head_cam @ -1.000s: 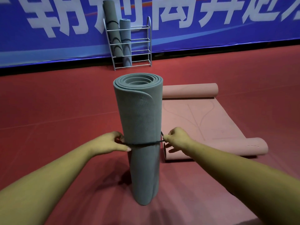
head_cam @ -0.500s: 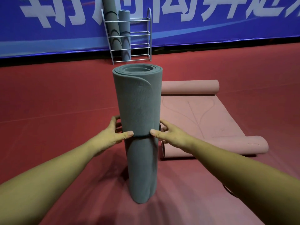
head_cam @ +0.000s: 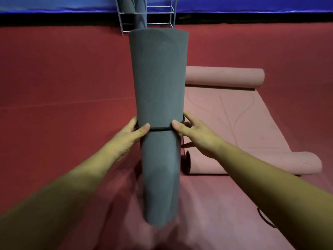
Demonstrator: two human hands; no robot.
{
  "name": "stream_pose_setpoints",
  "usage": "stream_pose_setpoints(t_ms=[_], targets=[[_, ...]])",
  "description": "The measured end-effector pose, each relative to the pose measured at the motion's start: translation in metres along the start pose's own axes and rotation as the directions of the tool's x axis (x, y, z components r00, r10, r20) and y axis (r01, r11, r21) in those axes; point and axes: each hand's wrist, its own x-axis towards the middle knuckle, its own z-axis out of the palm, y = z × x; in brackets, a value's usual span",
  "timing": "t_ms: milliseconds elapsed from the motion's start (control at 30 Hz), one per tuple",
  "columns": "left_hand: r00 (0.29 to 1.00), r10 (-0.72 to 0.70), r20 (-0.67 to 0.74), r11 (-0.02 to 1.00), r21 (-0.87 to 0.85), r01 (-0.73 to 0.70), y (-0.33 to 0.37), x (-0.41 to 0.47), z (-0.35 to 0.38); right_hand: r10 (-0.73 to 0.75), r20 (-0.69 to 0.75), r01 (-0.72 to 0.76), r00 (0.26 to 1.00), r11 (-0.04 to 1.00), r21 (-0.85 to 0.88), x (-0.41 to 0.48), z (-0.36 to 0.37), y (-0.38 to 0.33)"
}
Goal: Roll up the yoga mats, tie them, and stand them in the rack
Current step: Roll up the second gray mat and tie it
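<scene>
A rolled grey-green yoga mat (head_cam: 158, 83) stands upright in front of me, its lower end near the red floor. A thin black band (head_cam: 160, 129) circles its middle. My left hand (head_cam: 132, 136) grips the roll from the left, thumb on the band. My right hand (head_cam: 191, 131) grips it from the right, thumb on the band, fingers wrapped behind. The metal rack (head_cam: 158, 17) stands at the far wall behind the mat, with two grey rolled mats (head_cam: 138, 13) in it.
A pink yoga mat (head_cam: 239, 123) lies partly unrolled on the red floor to the right, curled at both ends. Another black band (head_cam: 264, 218) lies on the floor by my right forearm. A blue banner (head_cam: 54, 4) runs along the back wall.
The band went from stretched between my hands to snug around the roll. Both hands closed onto the mat's sides. The view has tilted down and moved closer, and the mat's top now hides its spiral end.
</scene>
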Motion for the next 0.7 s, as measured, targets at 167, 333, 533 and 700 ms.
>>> stream_pose_setpoints(t_ms=[167,333,533,700], targets=[[0.996,-0.086,-0.024,0.995,-0.049,0.085,0.054,-0.006,-0.009,0.075,0.038,-0.078,0.996,0.992,0.095,-0.003,0.003,-0.059],[0.998,-0.057,-0.025,0.996,-0.067,0.055,0.202,-0.028,-0.031,0.081,0.063,-0.089,0.995,0.987,0.135,-0.017,0.011,-0.205],[1.000,-0.027,0.012,1.000,-0.005,0.027,0.461,-0.076,-0.077,0.040,0.122,-0.059,0.992,0.986,0.157,-0.048,0.034,-0.462],[0.999,0.036,0.016,0.997,0.069,-0.037,0.655,-0.111,-0.115,-0.034,0.094,0.021,0.995,0.990,0.141,-0.069,0.061,-0.658]])
